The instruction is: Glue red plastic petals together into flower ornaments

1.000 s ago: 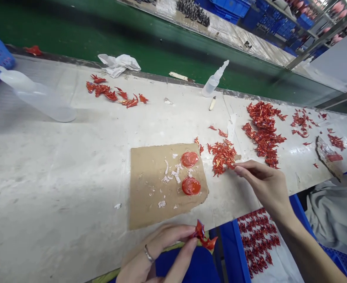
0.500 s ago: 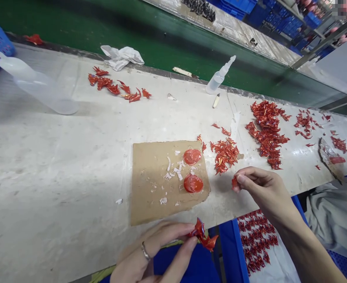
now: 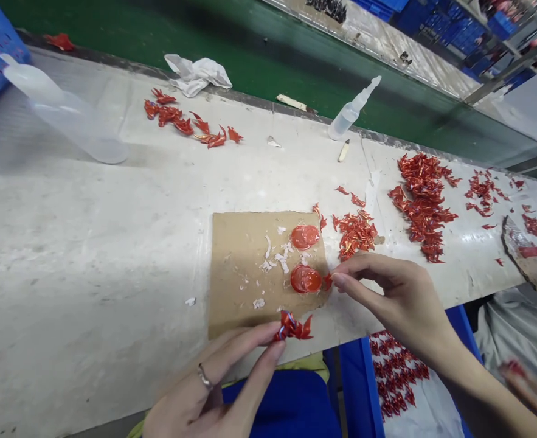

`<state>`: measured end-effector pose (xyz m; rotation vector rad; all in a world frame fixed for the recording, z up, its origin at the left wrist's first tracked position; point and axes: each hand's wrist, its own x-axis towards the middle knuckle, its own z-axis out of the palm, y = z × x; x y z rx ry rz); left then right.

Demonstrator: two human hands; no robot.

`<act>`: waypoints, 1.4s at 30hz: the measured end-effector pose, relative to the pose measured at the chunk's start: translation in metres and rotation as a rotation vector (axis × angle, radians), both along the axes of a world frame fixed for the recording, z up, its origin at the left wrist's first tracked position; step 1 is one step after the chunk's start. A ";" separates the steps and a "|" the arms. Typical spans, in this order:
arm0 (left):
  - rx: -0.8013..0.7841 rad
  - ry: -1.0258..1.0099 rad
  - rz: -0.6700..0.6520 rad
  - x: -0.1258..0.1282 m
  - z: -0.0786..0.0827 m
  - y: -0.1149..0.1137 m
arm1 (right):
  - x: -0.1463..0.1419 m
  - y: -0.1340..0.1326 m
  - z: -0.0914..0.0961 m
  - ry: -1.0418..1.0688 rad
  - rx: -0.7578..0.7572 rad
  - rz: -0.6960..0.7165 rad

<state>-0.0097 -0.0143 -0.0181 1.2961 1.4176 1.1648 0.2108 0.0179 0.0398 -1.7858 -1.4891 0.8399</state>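
Observation:
My left hand pinches a folded red foil crane between thumb and fingers, just below the lower edge of a torn cardboard sheet. My right hand holds a tiny red piece at its fingertips, right beside a glossy red disc on the cardboard. A second red disc lies above it among white flakes. A heap of small red foil pieces sits just beyond my right fingers.
A larger red pile and scattered pieces lie to the right on the white workbench. Further back stand a dropper bottle and a large plastic bottle. Below are a blue crate and rows of red cranes. Another person's blurred hand enters at lower right.
My right hand has moved left from the red heap to the cardboard's edge with the tiny red piece. My left hand has shifted the crane left and up. The view has tilted slightly.

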 end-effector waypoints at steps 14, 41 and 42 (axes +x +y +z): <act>-0.057 0.009 0.028 -0.003 -0.004 0.006 | -0.003 0.010 0.006 -0.095 -0.104 0.130; -0.054 -0.017 0.059 0.013 0.005 0.007 | 0.021 -0.010 0.005 0.670 -0.442 0.009; -0.030 -0.031 0.044 0.015 0.006 0.007 | 0.020 -0.012 0.006 0.672 -0.436 0.005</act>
